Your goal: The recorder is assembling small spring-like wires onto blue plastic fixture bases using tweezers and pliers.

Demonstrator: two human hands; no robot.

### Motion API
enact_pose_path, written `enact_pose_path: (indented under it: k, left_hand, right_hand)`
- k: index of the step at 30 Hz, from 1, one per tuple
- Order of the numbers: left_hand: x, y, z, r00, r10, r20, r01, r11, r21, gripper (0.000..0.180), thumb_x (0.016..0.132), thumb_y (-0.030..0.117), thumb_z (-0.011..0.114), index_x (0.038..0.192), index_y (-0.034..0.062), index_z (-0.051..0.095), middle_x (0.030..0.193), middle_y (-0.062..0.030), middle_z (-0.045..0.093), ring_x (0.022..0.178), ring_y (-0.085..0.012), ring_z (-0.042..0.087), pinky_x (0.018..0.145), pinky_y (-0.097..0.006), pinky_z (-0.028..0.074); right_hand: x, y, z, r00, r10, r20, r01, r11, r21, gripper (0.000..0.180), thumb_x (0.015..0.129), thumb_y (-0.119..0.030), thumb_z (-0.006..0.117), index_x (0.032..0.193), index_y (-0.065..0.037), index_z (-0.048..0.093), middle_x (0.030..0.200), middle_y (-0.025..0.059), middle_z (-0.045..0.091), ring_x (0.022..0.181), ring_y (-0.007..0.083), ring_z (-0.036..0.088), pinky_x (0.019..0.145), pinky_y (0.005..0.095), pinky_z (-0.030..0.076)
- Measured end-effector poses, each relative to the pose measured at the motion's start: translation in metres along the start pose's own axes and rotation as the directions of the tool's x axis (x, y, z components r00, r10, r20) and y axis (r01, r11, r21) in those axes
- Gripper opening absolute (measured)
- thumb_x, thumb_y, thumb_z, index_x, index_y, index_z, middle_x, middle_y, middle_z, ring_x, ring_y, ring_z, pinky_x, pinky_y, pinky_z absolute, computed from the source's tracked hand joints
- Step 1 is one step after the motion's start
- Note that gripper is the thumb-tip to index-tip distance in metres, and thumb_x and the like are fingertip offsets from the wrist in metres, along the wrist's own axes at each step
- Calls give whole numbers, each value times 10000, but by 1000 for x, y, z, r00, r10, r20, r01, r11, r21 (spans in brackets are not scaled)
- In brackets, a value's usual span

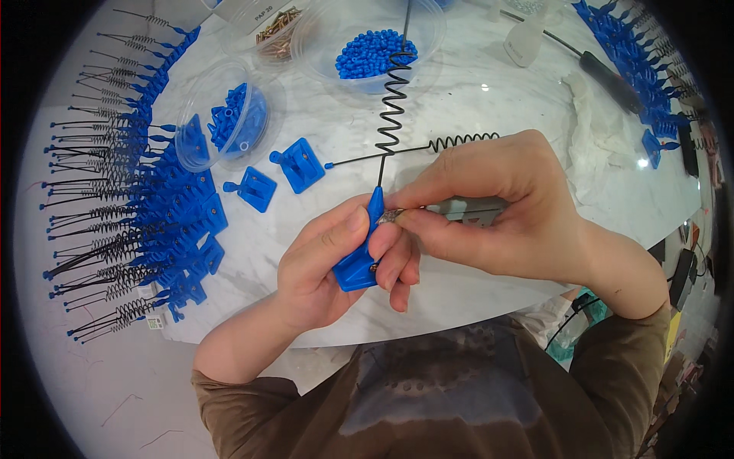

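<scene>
**Two hands, one small joint to seat**

Dozens of finished pieces lie fanned along the left edge of the white marble desk (pixel 474 99), each a blue base with a black coiled wire; that row of finished pieces (pixel 130 206) shows me what a good one looks like, so I match mine to it. Farther back stand a clear tub of blue beads (pixel 375 53), a tub of blue fittings (pixel 229 118) and a tub of small brass parts (pixel 277 34). Two loose blue bases (pixel 279 174) wait just beyond my hands.

My left hand (pixel 329 264) is closed around the blue base (pixel 361 256) I am working on, thumb pressed along its face, fingers wrapped behind. It sits above the near edge of the desk, its stem pointing away from me, with a black spring wire (pixel 394 99) rising out of that stem toward the bead tub. My right hand (pixel 497 214) is pinched shut, thumb and forefinger together on a small metallic part (pixel 391 216) right at the base's stem, touching it. A grey flat piece (pixel 470 210) shows under that hand; what it is I cannot tell.

To do this well, I judge the left grip must keep the base from twisting, while the right pinch stays close to the tip and pushes straight along the stem. The long wire could swing and lever the joint, so I keep it clear of the tubs.
</scene>
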State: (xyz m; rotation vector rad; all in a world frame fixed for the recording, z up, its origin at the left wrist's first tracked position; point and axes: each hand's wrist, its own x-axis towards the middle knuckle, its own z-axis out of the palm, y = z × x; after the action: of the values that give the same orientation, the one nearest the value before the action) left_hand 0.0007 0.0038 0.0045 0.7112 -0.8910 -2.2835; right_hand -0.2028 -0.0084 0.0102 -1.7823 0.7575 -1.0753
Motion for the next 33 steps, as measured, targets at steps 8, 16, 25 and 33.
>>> enact_pose_path:
  k: [8, 16, 25, 33]
  left_hand:
    - [1, -2, -8, 998, 15, 63, -8, 995, -102, 355, 958, 375, 336, 824, 62, 436, 710, -97, 485, 799, -229, 552, 571, -332, 498]
    - [3, -2, -8, 997, 24, 72, -16, 993, -114, 349, 963, 362, 320, 820, 66, 435, 713, -100, 487, 809, -229, 549, 577, -327, 495]
    - [2, -2, -1, 999, 24, -22, -25, 998, -66, 334, 968, 347, 291, 788, 94, 414, 657, -68, 491, 744, -199, 549, 495, -275, 502]
    - [3, -2, -3, 999, 21, 25, -19, 995, -97, 344, 962, 363, 314, 798, 83, 427, 685, -84, 490, 779, -215, 550, 521, -299, 493]
  right_hand:
    - [-3, -4, 7, 990, 124, -66, -115, 986, 116, 106, 783, 27, 638, 883, 50, 663, 742, 100, 675, 673, 109, 640, 597, 225, 498]
    - [-2, -5, 4, 979, 201, -35, -198, 976, 87, 99, 801, 19, 623, 888, 55, 654, 774, 99, 675, 705, 96, 626, 636, 223, 490]
    - [-2, 0, 4, 996, 77, -32, -77, 997, 15, 123, 788, 7, 642, 903, 47, 663, 774, 104, 680, 707, 104, 638, 625, 219, 492]
    - [-3, 2, 6, 996, 68, -63, -65, 997, 34, 121, 776, 10, 656, 892, 45, 664, 761, 107, 681, 692, 109, 644, 612, 214, 493]
